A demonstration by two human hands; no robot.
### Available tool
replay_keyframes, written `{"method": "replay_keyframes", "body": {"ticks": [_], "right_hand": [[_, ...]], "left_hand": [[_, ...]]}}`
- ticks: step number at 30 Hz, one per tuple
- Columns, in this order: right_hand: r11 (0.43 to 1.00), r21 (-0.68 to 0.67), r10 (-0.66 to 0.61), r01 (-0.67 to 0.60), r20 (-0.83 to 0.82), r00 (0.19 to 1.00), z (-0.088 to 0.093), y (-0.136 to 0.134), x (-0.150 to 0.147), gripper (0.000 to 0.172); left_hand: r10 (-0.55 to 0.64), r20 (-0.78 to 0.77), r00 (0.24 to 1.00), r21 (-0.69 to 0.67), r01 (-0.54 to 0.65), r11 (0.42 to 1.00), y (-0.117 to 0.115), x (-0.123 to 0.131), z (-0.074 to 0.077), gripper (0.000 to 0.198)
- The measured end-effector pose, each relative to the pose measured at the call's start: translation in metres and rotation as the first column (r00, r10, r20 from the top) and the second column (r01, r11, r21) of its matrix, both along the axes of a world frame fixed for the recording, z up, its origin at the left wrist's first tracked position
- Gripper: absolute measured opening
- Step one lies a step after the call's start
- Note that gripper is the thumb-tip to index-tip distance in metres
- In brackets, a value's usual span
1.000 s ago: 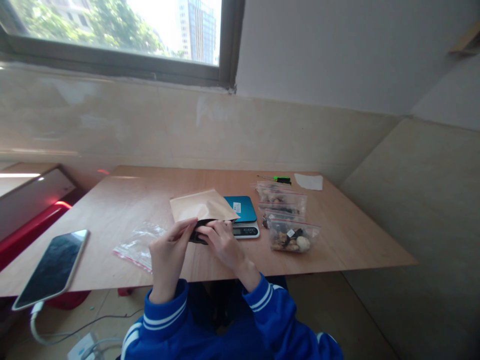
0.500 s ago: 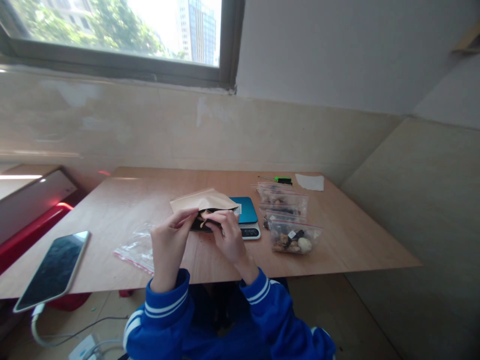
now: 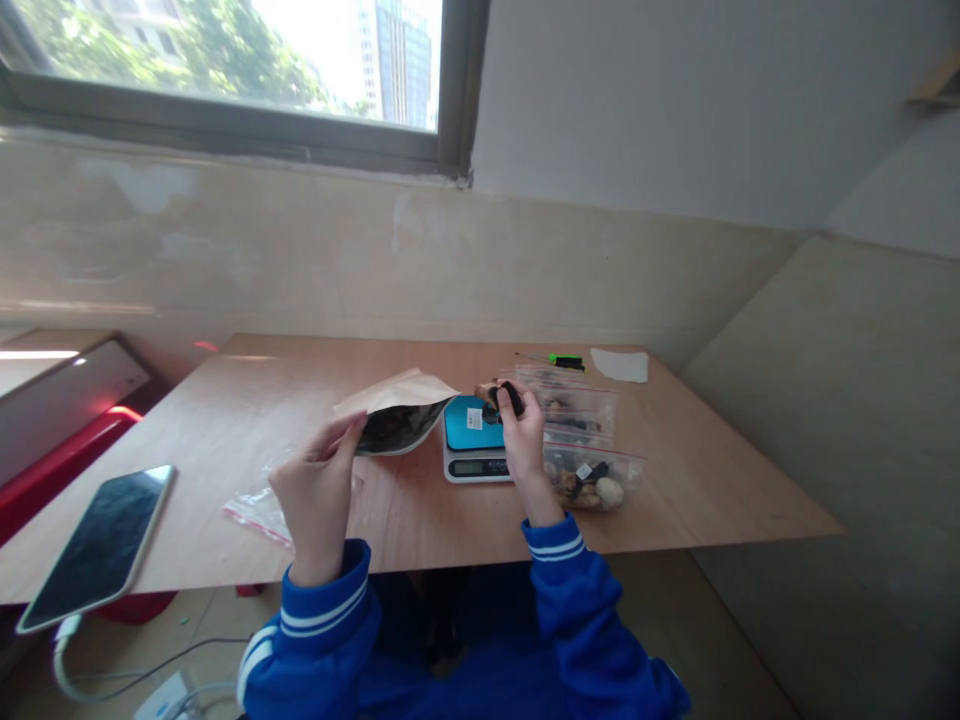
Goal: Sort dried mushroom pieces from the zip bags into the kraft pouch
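My left hand (image 3: pixel 319 495) pinches the near edge of a brown paper pouch (image 3: pixel 401 392), whose mouth gapes toward me and shows a dark inside. Over the right part of a kitchen scale (image 3: pixel 457 468) with a blue plate, my right hand (image 3: pixel 525 440) is closed on some dried pieces (image 3: pixel 491 392), brown and black, perhaps dried mushrooms. The fingers partly cover them. Right of the scale stand several clear zip bags (image 3: pixel 592 480) of dried pieces, the nearest with a pale round lump in it. A flat clear zip bag (image 3: pixel 259 512) lies beside my left wrist.
A phone (image 3: pixel 97 540) with a white cable lies at the table's left edge. At the back right are a green-and-black screwdriver (image 3: pixel 566 360) and a white paper piece (image 3: pixel 619 365). A wall with a window (image 3: pixel 225 60) rises behind the table.
My right hand has come out of the pouch and moved right, carrying dried pieces over the scale. My left hand has shifted slightly left with the pouch, and more of the scale shows.
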State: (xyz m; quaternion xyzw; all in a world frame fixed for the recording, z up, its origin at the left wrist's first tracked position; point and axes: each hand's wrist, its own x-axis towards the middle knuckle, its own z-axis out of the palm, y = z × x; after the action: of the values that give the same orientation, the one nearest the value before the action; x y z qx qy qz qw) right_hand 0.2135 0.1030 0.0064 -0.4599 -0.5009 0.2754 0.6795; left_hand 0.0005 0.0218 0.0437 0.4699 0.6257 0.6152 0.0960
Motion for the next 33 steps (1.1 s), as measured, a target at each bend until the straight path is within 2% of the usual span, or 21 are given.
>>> {"method": "replay_keyframes", "body": {"ticks": [2, 4, 8, 14, 25, 33], "right_hand": [[0.993, -0.117, 0.035, -0.022, 0.11, 0.993, -0.019, 0.021, 0.009, 0.035], [0.984, -0.177, 0.054, -0.022, 0.18, 0.982, -0.035, 0.038, 0.014, 0.033], [0.975, -0.222, 0.071, -0.005, 0.289, 0.955, -0.051, 0.062, 0.012, 0.024], [0.964, -0.266, 0.126, -0.001, 0.45, 0.884, -0.058, 0.079, 0.014, 0.013], [0.966, -0.259, 0.15, -0.001, 0.556, 0.818, -0.068, 0.081, 0.028, 0.032], [0.977, -0.214, 0.131, -0.001, 0.595, 0.793, -0.062, 0.075, 0.039, 0.038]], "left_hand": [[0.043, 0.019, 0.999, 0.025, -0.043, 0.999, -0.003, -0.002, -0.002, 0.02], [0.079, 0.048, 0.996, 0.043, -0.081, 0.996, -0.007, -0.004, -0.003, 0.022], [0.105, 0.074, 0.992, 0.045, -0.109, 0.993, -0.014, -0.005, -0.005, 0.023], [0.089, 0.055, 0.994, 0.022, -0.091, 0.996, -0.018, -0.003, -0.01, 0.021], [0.08, 0.054, 0.995, -0.016, -0.079, 0.997, -0.019, -0.001, -0.01, 0.019], [0.067, 0.052, 0.996, -0.024, -0.066, 0.998, -0.021, -0.002, -0.011, 0.018]]}}
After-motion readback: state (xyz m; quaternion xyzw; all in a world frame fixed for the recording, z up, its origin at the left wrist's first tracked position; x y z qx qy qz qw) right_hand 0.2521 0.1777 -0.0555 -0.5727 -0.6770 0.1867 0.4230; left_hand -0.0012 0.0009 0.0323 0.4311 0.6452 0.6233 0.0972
